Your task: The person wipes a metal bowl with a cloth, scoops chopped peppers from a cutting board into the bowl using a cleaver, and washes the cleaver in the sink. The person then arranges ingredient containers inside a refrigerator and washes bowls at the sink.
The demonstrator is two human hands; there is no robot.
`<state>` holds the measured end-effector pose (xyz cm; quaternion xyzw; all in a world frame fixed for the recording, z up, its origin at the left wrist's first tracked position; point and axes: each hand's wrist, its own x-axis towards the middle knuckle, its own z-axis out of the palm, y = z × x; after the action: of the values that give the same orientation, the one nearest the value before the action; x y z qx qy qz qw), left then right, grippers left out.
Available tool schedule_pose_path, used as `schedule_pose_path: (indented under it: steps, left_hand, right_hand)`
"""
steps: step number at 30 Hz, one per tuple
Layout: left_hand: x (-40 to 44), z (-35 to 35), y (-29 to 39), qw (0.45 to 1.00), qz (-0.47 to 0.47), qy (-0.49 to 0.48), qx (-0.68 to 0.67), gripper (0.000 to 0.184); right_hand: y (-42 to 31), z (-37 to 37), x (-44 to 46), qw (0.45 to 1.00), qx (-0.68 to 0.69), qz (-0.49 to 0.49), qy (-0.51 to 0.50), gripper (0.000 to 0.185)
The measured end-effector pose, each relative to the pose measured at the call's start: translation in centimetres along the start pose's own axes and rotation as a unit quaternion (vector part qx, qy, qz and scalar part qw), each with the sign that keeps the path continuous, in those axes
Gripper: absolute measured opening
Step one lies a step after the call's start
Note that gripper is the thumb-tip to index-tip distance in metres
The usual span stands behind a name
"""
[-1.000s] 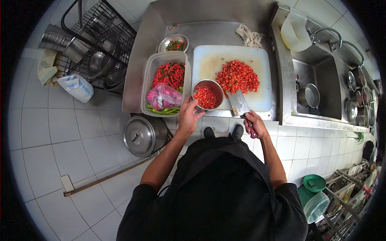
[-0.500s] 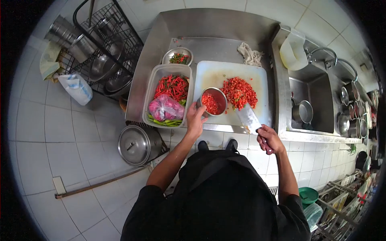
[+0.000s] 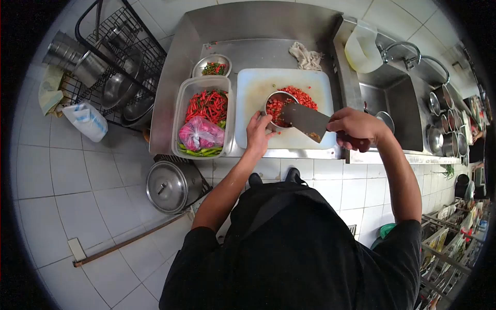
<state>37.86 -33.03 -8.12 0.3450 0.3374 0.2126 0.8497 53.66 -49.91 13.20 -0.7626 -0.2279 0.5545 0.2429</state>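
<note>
L hand (image 3: 258,133): fingers grip rnd s/steel cup (image 3: 280,93) w/ chopped red chillies (image 3: 274,107), over white rect. chopping board (image 3: 253,85). R hand (image 3: 357,129): fingers closed on wide metal cleaver (image 3: 311,124), blade partly over cup's mouth, above board. Clear plastic tub (image 3: 206,83) sits just L of board.

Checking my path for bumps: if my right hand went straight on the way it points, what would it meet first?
Probably the metal cup: the cleaver in your right hand leads, and its far end overlaps the cup in view, though depth is unclear; it might pass above.
</note>
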Motion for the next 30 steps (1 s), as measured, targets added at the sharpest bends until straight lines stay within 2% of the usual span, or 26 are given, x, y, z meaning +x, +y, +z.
schedule_pose_path:
  steps: [2, 4, 5, 7, 9, 12, 15, 20, 27, 30]
  left_hand:
    - [0.1, -0.1, -0.2, 1.000, -0.011, -0.008, -0.010, 0.057]
    - [0.1, 0.1, 0.0, 0.998, -0.029, -0.057, -0.014, 0.039]
    - [0.1, 0.3, 0.2, 0.998, -0.029, -0.056, -0.012, 0.039]
    - [0.1, 0.3, 0.5, 0.999, -0.020, -0.047, -0.017, 0.027]
    - [0.1, 0.0, 1.3, 0.999, -0.008, -0.037, -0.016, 0.027]
    - [0.0, -0.8, 2.5, 1.000, 0.013, -0.018, -0.010, 0.029]
    - [-0.4, -1.0, 3.6, 1.000, 0.029, -0.006, -0.007, 0.030]
    - [-1.8, -1.1, 4.1, 1.000, 0.024, 0.010, -0.004, 0.027]
    - [-3.3, -1.9, 3.6, 1.000, 0.024, 0.015, 0.013, 0.033]
    - [-3.8, -2.4, 3.5, 1.000, 0.025, 0.016, -0.004, 0.023]
  right_hand:
    - [1.2, -0.5, -0.3, 0.999, 0.027, -0.018, 0.003, 0.020]
    - [1.6, -0.6, -1.5, 0.998, 0.059, -0.009, 0.008, 0.019]
    - [1.9, -0.7, -2.0, 0.996, 0.089, 0.001, 0.013, 0.018]
    - [5.0, -1.0, -2.4, 0.992, 0.124, 0.006, -0.002, 0.021]
    - [8.7, -0.2, -2.5, 0.963, 0.264, -0.061, 0.006, 0.021]
    - [14.6, 2.2, -1.9, 0.933, 0.352, -0.069, 0.017, 0.022]
    - [19.4, 5.3, -0.7, 0.920, 0.389, -0.023, 0.047, 0.022]
    - [22.6, 7.5, 2.1, 0.916, 0.397, -0.014, 0.047, 0.019]
    - [21.3, 6.1, 8.3, 0.927, 0.372, -0.039, 0.026, 0.021]
    - [20.5, 5.8, 10.9, 0.933, 0.356, -0.049, 0.009, 0.022]
